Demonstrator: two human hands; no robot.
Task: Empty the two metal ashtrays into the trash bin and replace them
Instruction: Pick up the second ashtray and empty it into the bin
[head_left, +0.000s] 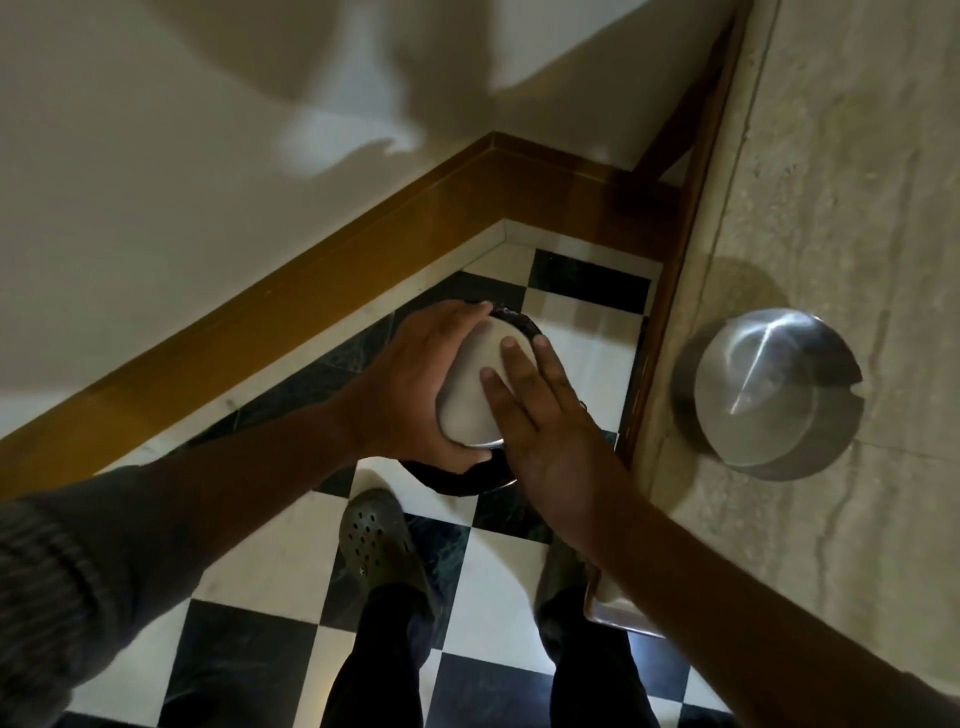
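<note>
Left hand (415, 384) curled around an upturned ashtray (475, 387), gripping its rim from the left, right over the trash bin (467, 478) on the checkered floor (260, 561). Right hand (550, 415) open and flat, fingers (511, 364) spread, holding nothing, resting against the ashtray's base as if tapping it. Second ashtray (769, 384) upside down on the stone counter (857, 208), far right, apparently emptied. Likely risks: a hard tap loosening the one-sided grip and dropping the dish into the bin; ash spilling past the narrow bin opening onto floor or shoe (376, 540) just near it.
</note>
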